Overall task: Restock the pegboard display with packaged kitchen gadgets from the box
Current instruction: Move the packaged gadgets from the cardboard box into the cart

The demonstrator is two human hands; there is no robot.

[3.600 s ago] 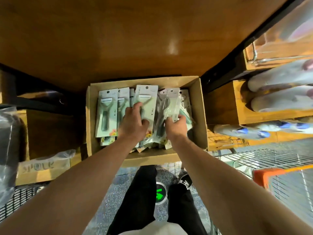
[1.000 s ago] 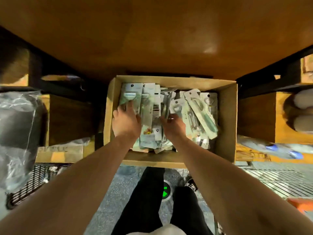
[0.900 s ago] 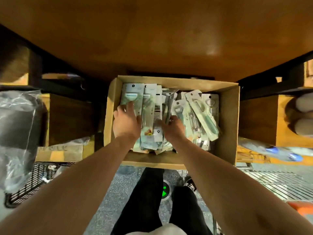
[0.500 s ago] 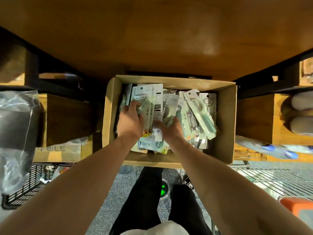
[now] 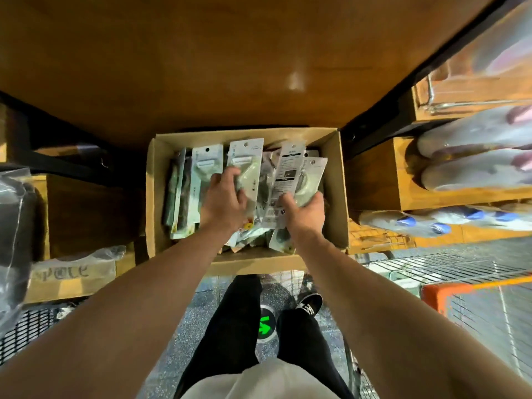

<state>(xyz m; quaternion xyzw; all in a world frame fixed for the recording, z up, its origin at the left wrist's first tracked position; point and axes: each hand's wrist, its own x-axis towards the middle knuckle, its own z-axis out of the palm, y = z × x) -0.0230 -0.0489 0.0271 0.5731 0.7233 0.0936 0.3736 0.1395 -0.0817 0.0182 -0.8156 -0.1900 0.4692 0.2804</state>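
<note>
wooden shop shelving [image 5: 259,67] all round, with one open cardboard box [image 5: 335,203] set on a low ledge straight ahead and below. at the picking step, by the look of it: sorting packaged gadgets inside the box, nothing hung yet, no pegboard in view. left hand [image 5: 223,204] curled round one upright peeler pack [image 5: 244,165], fingers closed over its blister. right hand [image 5: 305,213] curled round two packs [image 5: 288,174] fanned together, one turned back-side out. counted in view: one box, two hands, three packs in hand, one standing pack [image 5: 207,168] just left of those, several more on edge or lying beneath, too overlapped to number. next, probably: lifting the held packs clear without snagging neighbours, then finding the pegboard and threading each hang hole onto a hook.
</note>
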